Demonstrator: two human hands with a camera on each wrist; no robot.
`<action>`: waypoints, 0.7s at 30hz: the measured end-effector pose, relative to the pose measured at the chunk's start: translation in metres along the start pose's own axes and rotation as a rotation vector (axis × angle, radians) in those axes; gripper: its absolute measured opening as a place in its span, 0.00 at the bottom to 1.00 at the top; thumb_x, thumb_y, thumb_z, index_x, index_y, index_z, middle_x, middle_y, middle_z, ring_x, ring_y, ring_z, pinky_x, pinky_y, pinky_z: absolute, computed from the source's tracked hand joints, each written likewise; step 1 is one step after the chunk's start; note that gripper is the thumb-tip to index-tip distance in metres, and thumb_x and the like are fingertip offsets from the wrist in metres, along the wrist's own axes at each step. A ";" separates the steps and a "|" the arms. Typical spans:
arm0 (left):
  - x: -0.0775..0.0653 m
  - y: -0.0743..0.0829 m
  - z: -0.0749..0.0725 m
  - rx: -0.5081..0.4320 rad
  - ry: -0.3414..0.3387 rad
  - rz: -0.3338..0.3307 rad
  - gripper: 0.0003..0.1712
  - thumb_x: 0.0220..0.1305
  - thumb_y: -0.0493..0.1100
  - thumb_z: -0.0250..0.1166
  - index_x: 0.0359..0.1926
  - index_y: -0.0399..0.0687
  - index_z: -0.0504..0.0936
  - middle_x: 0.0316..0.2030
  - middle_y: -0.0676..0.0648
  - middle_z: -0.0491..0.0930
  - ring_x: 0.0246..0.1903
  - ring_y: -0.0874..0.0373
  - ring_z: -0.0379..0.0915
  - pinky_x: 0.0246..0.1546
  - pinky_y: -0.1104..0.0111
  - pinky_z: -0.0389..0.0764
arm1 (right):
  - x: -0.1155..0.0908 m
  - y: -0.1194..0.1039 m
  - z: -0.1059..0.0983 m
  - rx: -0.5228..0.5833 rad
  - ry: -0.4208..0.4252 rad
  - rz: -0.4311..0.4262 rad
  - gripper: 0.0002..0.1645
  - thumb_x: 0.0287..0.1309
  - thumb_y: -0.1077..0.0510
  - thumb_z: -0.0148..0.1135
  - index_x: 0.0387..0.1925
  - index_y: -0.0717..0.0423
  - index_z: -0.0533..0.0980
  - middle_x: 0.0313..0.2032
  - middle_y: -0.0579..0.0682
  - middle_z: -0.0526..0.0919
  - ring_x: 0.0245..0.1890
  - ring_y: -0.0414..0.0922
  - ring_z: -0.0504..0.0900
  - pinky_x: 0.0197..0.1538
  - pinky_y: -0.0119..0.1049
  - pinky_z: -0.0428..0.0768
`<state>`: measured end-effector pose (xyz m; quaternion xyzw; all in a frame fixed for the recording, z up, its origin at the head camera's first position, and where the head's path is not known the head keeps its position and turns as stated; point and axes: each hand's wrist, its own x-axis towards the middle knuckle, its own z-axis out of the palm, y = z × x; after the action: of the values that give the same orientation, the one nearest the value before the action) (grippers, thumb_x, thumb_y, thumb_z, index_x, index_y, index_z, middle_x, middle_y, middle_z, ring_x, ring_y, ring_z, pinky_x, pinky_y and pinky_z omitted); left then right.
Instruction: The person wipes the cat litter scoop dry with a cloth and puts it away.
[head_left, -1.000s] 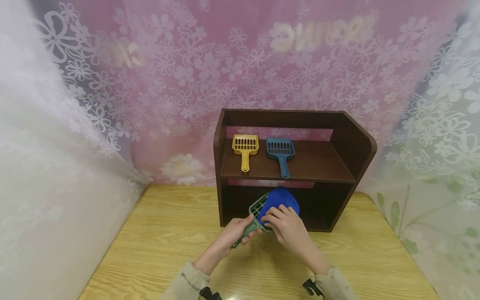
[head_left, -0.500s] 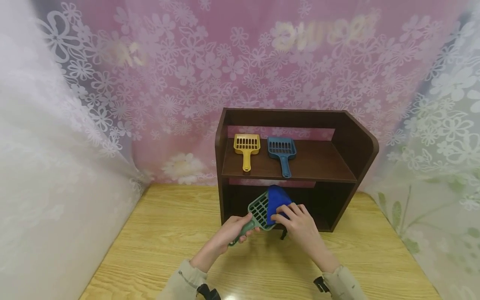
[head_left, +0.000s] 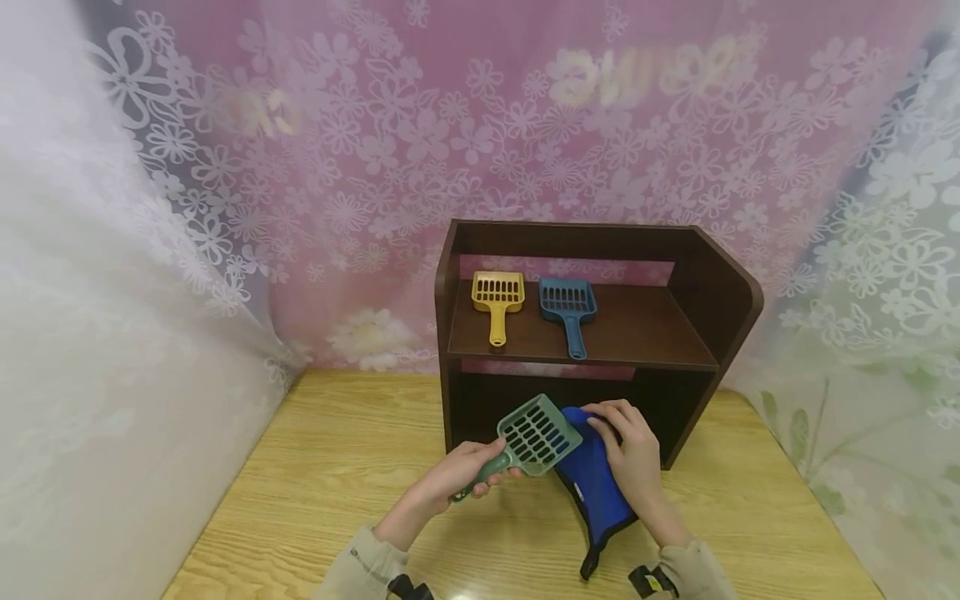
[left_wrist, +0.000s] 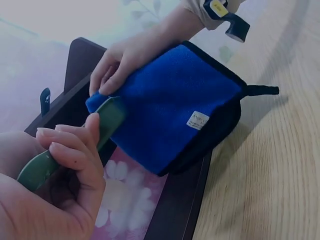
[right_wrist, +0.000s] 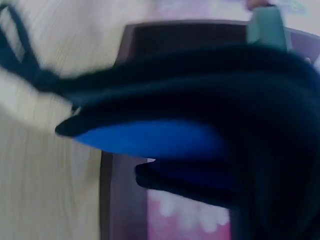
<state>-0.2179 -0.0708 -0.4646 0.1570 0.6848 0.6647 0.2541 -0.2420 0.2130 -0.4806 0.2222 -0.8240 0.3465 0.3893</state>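
Note:
My left hand [head_left: 468, 473] grips the handle of a green slotted litter scoop [head_left: 536, 433], its head tilted up toward the right. In the left wrist view that scoop [left_wrist: 111, 120] is seen edge-on, fingers curled round its handle. My right hand [head_left: 630, 442] pinches the top of a blue cloth [head_left: 600, 487] with dark edging, a small white label and a hanging loop. The cloth hangs down in folds, its upper part right behind the scoop's far edge. Close up in the right wrist view, the cloth [right_wrist: 150, 140] hides the right hand.
A dark brown two-tier shelf [head_left: 585, 362] stands on the wooden table [head_left: 360, 467]. On its upper board lie a yellow litter scoop [head_left: 497, 304] and a blue litter scoop [head_left: 570, 312], handles forward. Floral curtains [head_left: 360, 167] enclose the back and sides.
The cloth has moved from over the scoop's slotted head to its right side and now hangs lower and more spread. My right hand has moved right; the left still holds the scoop.

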 end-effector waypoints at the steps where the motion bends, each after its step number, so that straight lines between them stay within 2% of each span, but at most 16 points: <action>1: 0.000 0.000 0.000 -0.008 -0.002 0.004 0.33 0.81 0.57 0.47 0.50 0.29 0.83 0.22 0.54 0.72 0.15 0.69 0.57 0.18 0.79 0.63 | -0.001 0.000 -0.001 0.051 -0.001 0.069 0.12 0.62 0.68 0.67 0.45 0.52 0.85 0.40 0.49 0.83 0.42 0.42 0.80 0.48 0.23 0.72; 3: 0.001 0.000 0.000 -0.016 0.004 0.013 0.34 0.81 0.58 0.47 0.50 0.30 0.82 0.22 0.54 0.71 0.15 0.69 0.58 0.18 0.79 0.63 | -0.004 0.000 -0.004 0.151 -0.011 0.213 0.12 0.64 0.68 0.65 0.47 0.54 0.84 0.42 0.48 0.84 0.45 0.38 0.81 0.51 0.18 0.72; 5: 0.003 0.000 0.000 -0.021 0.019 0.017 0.34 0.81 0.59 0.46 0.49 0.32 0.83 0.22 0.54 0.70 0.15 0.69 0.58 0.19 0.78 0.63 | -0.008 -0.002 -0.006 0.246 -0.027 0.375 0.11 0.69 0.64 0.62 0.50 0.55 0.83 0.44 0.46 0.84 0.45 0.34 0.81 0.50 0.18 0.73; 10: 0.007 0.000 0.001 -0.056 0.052 0.006 0.34 0.80 0.60 0.46 0.48 0.34 0.83 0.21 0.55 0.67 0.15 0.68 0.58 0.20 0.77 0.63 | -0.017 -0.008 -0.011 0.478 -0.054 0.717 0.20 0.74 0.52 0.58 0.58 0.60 0.77 0.45 0.36 0.83 0.42 0.33 0.81 0.43 0.25 0.79; 12: 0.009 0.000 0.003 -0.075 0.059 0.004 0.34 0.80 0.61 0.45 0.48 0.33 0.83 0.21 0.55 0.67 0.16 0.68 0.58 0.20 0.77 0.63 | -0.020 -0.011 -0.011 0.558 -0.073 0.801 0.22 0.74 0.51 0.58 0.60 0.62 0.75 0.43 0.35 0.83 0.41 0.35 0.82 0.42 0.28 0.81; 15: 0.012 0.000 0.007 -0.092 0.066 0.008 0.34 0.80 0.61 0.45 0.47 0.33 0.83 0.20 0.55 0.67 0.15 0.68 0.58 0.20 0.77 0.63 | -0.024 -0.016 -0.010 0.649 -0.107 0.883 0.25 0.74 0.50 0.57 0.63 0.62 0.72 0.43 0.36 0.83 0.41 0.37 0.82 0.42 0.31 0.82; 21: 0.020 -0.005 0.021 -0.150 0.068 0.008 0.31 0.82 0.57 0.44 0.47 0.35 0.82 0.20 0.55 0.66 0.15 0.68 0.58 0.19 0.77 0.63 | -0.025 -0.020 -0.004 0.738 -0.112 0.960 0.28 0.75 0.47 0.55 0.67 0.59 0.67 0.46 0.34 0.82 0.45 0.36 0.81 0.46 0.30 0.81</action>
<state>-0.2221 -0.0428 -0.4720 0.1176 0.6406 0.7202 0.2391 -0.2120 0.2049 -0.4908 -0.0361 -0.6769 0.7340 0.0427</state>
